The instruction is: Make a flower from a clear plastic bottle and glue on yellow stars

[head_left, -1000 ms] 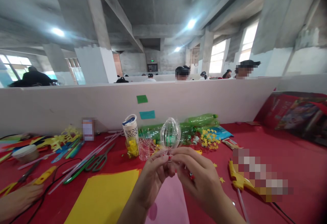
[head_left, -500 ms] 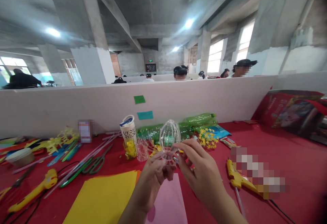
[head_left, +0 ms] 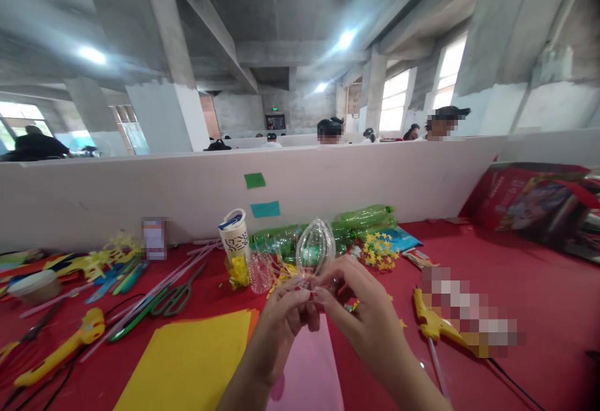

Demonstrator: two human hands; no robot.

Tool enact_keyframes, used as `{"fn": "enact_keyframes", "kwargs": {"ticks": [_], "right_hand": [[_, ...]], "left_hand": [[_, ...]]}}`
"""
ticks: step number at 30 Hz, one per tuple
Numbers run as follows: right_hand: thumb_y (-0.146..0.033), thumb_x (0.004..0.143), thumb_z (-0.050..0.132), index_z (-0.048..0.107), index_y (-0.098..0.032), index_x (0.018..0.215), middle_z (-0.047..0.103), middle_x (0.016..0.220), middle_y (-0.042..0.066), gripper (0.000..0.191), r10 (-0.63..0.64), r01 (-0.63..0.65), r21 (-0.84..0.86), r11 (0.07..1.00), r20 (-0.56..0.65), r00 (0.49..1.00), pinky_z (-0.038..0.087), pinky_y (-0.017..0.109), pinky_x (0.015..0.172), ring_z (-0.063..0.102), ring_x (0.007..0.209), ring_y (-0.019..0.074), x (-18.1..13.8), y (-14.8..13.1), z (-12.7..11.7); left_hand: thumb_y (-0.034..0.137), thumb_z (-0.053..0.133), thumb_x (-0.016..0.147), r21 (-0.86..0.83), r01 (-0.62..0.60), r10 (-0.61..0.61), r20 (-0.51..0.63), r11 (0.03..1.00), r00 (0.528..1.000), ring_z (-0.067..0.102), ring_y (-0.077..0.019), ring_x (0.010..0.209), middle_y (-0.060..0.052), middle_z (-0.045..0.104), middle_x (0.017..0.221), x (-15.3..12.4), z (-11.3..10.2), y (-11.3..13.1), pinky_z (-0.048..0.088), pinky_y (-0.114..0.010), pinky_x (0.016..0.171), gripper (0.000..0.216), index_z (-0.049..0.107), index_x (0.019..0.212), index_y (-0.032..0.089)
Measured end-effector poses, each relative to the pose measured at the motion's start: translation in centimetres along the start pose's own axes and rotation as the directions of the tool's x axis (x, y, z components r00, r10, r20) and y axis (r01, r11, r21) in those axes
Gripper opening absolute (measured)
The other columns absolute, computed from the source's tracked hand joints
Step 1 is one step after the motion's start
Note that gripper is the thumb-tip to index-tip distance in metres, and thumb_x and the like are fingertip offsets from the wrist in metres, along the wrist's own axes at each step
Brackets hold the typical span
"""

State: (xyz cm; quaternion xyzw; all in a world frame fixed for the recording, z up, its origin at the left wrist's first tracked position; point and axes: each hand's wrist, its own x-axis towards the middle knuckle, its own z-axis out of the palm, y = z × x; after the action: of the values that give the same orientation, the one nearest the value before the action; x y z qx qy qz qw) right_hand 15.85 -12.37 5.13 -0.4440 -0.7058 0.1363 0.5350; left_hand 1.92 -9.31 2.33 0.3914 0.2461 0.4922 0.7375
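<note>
Held up above the pink paper is a clear plastic piece, cut into strips that curve into a rounded cage shape. My left hand grips its lower end, fingers curled around it. Across from it, my right hand pinches at the same lower end, thumb and fingertips close to the left thumb. The exact contact of the fingertips is partly hidden. Behind the piece lie several green plastic bottles, and a clear ridged bottle piece stands to the left.
Yellow paper lies left of my hands, with scissors beyond it. Yellow glue guns rest at the left and right. A patterned cup and yellow stars sit before the white partition. Other people are behind it.
The right hand's fingers have closed in on the lower end of the clear piece, nearer the left thumb. The strip cage has tilted slightly to the right.
</note>
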Motion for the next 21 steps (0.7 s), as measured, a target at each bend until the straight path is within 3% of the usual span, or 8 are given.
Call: {"fn": "enact_keyframes", "kwargs": {"ticks": [6,8,17,21], "right_hand": [[-0.011,0.087,0.048,0.06,-0.019,0.09,0.063,0.096,0.007,0.015,-0.296,0.292,-0.105,0.951,-0.026,0.955,0.051,0.032,0.079,0.06,0.093,0.0178,-0.1,-0.28,0.16],[-0.01,0.088,0.048,0.061,-0.019,0.092,0.066,0.094,0.007,0.016,-0.358,0.356,-0.129,0.926,0.004,0.934,0.052,0.033,0.079,0.062,0.093,0.018,-0.1,-0.38,0.21],[-0.01,0.087,0.051,0.062,-0.019,0.085,0.07,0.09,0.005,0.015,-0.377,0.378,-0.182,0.908,0.041,0.925,0.054,0.029,0.077,0.065,0.087,0.0157,-0.16,0.02,0.68],[-0.011,0.088,0.049,0.06,-0.02,0.083,0.069,0.087,0.005,0.016,-0.335,0.338,-0.105,0.935,0.038,0.941,0.054,0.029,0.076,0.065,0.086,0.0158,-0.13,-0.05,0.59]], "left_hand": [[0.022,0.059,0.08,-0.109,0.021,-0.018,0.025,0.994,1.0,0.048,-0.0101,0.058,0.0,0.055,0.065,0.17,-0.41,0.13,0.039,-0.025,0.057,0.011,0.063,0.075,0.014],[0.022,0.06,0.08,-0.159,0.012,-0.009,0.021,0.987,1.0,0.047,-0.0095,0.058,0.0,0.054,0.065,0.27,-0.56,0.16,0.04,-0.024,0.058,0.01,0.064,0.074,0.014],[0.02,0.056,0.083,-0.173,-0.004,0.01,0.035,0.985,0.999,0.048,-0.0098,0.061,-0.001,0.056,0.068,0.29,-0.8,0.05,0.039,-0.023,0.058,0.013,0.066,0.08,0.012],[0.02,0.056,0.082,-0.158,-0.007,0.013,0.034,0.987,0.999,0.047,-0.0095,0.058,-0.001,0.056,0.068,0.07,-0.67,0.13,0.039,-0.024,0.058,0.013,0.065,0.08,0.012]]}}
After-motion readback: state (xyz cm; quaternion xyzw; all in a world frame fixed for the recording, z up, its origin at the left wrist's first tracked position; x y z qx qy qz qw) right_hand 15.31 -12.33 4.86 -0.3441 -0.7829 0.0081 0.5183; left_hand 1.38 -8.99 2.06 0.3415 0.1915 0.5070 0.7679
